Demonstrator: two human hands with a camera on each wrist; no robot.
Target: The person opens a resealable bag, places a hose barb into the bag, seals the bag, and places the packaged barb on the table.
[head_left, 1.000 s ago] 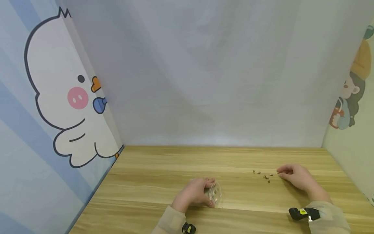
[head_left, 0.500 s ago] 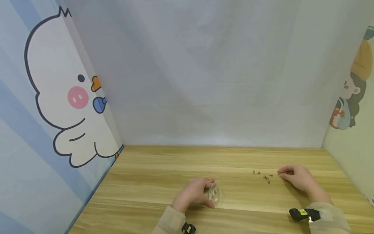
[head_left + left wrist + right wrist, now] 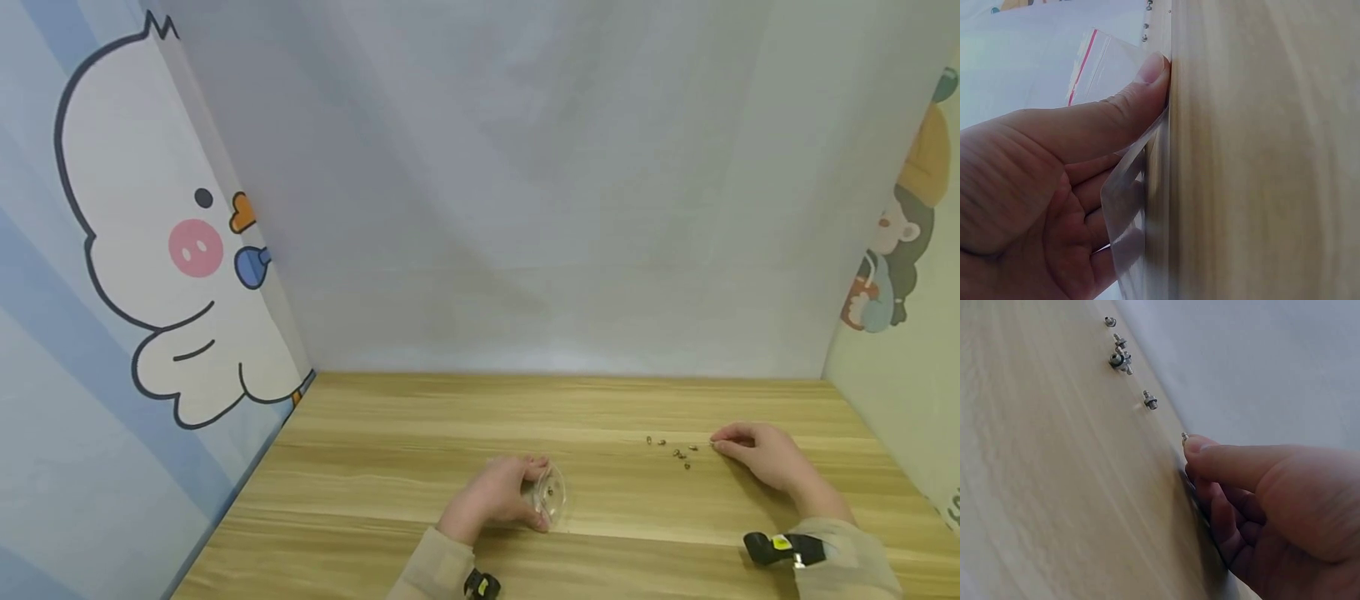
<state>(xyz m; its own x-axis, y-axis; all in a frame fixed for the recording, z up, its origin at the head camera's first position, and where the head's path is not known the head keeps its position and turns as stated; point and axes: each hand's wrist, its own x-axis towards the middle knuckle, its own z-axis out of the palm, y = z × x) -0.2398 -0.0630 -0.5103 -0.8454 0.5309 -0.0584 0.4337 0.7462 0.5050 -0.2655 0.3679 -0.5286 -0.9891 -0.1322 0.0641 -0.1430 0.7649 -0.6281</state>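
Observation:
My left hand [image 3: 498, 497] grips a clear zip-lock bag [image 3: 1124, 206] between thumb and fingers, low over the table. The bag's mouth is held wide toward the right, and its red seal line shows in the left wrist view. One small dark piece [image 3: 551, 492] lies inside it. Farther right, my right hand [image 3: 765, 454] pinches a small metal grease fitting [image 3: 1184, 437] between thumb and index finger; only its tip sticks out. Several similar fittings [image 3: 1150, 400] lie scattered on the wood just left of this hand, some of them clustered together.
The wood-grain table [image 3: 420, 417] ends at a pale grey backdrop [image 3: 555, 208]. A blue panel with a cartoon bird [image 3: 142, 250] stands at the left, a light green panel [image 3: 922, 375] at the right. A black wrist camera [image 3: 783, 548] sits on each sleeve.
Both hands have kept nearly the same places and grips. The head view has shifted very slightly; the loose fittings stay where they lie.

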